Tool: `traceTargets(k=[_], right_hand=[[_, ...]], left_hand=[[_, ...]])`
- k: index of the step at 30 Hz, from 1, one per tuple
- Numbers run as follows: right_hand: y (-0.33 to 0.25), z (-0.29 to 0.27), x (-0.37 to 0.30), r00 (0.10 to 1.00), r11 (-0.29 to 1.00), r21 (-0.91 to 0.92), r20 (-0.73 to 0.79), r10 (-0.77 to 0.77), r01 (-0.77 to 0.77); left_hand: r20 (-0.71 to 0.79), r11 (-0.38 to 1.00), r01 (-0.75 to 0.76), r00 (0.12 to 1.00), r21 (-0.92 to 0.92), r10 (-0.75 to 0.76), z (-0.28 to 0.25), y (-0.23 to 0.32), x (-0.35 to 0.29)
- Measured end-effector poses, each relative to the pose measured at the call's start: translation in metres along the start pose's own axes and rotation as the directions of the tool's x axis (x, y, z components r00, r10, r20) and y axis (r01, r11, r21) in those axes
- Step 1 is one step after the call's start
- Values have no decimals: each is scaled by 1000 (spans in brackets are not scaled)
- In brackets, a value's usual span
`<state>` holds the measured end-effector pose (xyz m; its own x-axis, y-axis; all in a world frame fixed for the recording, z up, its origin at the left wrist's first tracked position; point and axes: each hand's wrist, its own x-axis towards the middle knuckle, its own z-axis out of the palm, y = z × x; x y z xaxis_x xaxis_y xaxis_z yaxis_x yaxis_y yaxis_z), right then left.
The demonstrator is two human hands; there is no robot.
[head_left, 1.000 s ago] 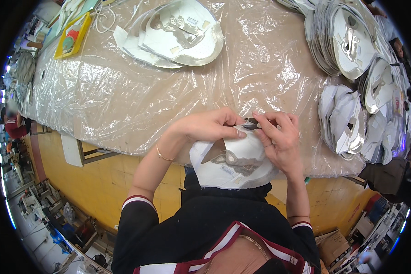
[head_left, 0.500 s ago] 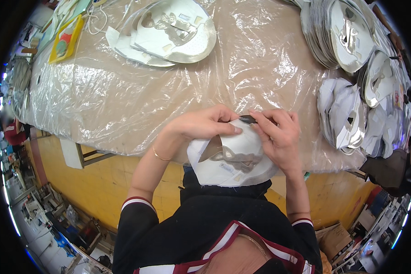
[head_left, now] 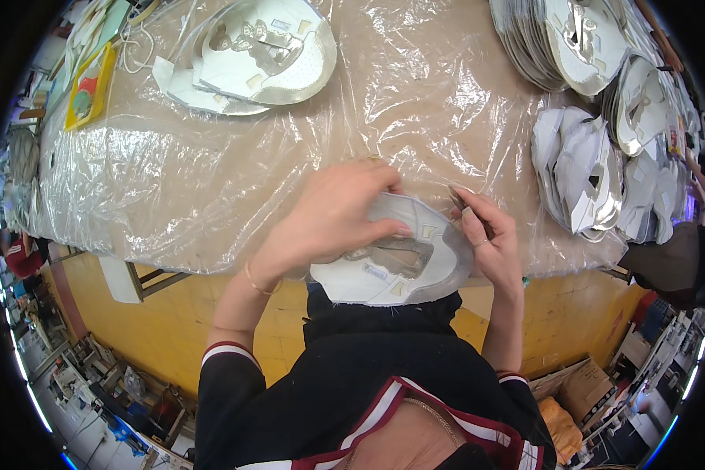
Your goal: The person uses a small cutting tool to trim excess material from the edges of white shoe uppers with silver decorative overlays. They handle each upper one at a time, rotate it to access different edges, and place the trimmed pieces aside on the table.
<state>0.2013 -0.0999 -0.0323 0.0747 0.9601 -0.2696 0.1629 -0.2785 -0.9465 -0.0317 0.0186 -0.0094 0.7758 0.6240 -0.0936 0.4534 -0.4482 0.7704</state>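
A white and grey shoe upper (head_left: 435, 274) lies flattened at the table's near edge, in front of my body. My left hand (head_left: 333, 210) grips its far left part, thumb on top and the other fingers mostly hidden behind. Close to the upper's right edge, my right hand (head_left: 489, 239) is closed around a small dark pointed tool (head_left: 457, 198), perhaps thread snips or tweezers. The tool's tip points away from me, toward the far side. Most of the tool is hidden inside the fingers.
Clear plastic sheeting covers the table (head_left: 415, 117). A few similar uppers (head_left: 309, 74) lie at the far left of centre. Tall stacks of uppers (head_left: 525, 47) stand along the right side, with a looser pile (head_left: 560, 172) nearer. A yellow tray (head_left: 74, 110) sits far left.
The upper has turned and flattened between my hands. My right hand has drawn back from my left, taking the dark tool off the far edge to the right side.
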Motion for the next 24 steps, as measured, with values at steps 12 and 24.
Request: traceTargets(k=[12, 24], right_hand=[[-9, -18, -18, 981, 998, -11, 184, -60, 63], [-23, -1, -11, 967, 952, -203, 154, -201, 230]], left_hand=[[71, 997, -72, 995, -30, 74, 11, 13, 3], [81, 998, -67, 994, -18, 68, 10, 18, 4]])
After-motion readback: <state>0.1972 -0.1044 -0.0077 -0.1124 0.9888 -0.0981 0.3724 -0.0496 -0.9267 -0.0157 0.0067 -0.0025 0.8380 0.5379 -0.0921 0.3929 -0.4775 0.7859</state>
